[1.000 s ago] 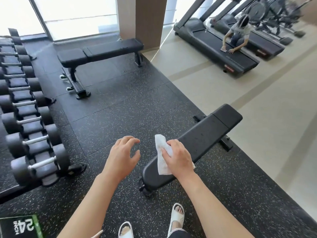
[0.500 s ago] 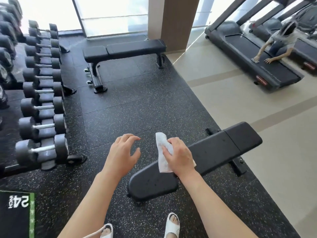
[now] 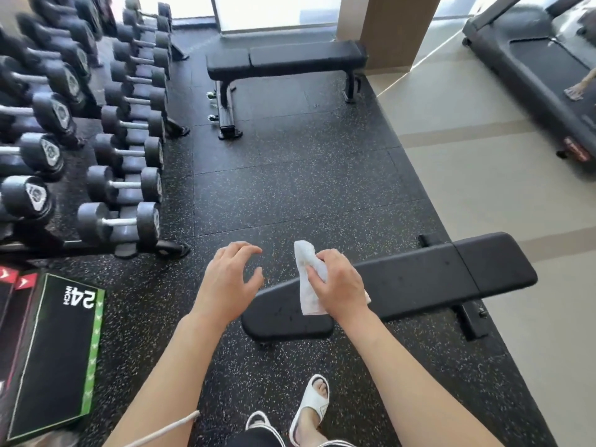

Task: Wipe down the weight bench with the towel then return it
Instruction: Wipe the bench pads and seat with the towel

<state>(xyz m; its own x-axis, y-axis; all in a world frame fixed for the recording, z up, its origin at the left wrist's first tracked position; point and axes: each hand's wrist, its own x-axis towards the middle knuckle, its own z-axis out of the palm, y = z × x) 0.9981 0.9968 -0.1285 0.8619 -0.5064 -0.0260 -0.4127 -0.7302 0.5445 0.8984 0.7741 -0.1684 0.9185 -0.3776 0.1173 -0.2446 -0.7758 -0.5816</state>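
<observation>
Our right hand (image 3: 338,282) grips the towel (image 3: 308,279) over the weight bench's (image 3: 435,275) near end; the bench stretches rightward. Our left hand (image 3: 229,279) hangs loose, holding nothing.

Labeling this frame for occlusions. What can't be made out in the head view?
- Towel: its lower right part is hidden under the right hand.
- Near bench: the pad under the hand and towel is covered, so wiped or not can't be told.
- Treadmill: cut off by the right edge and blurred.
- Dumbbell rack: cut off by the left edge; weight markings are blurred.
- Left hand: its palm faces away from the camera.
</observation>
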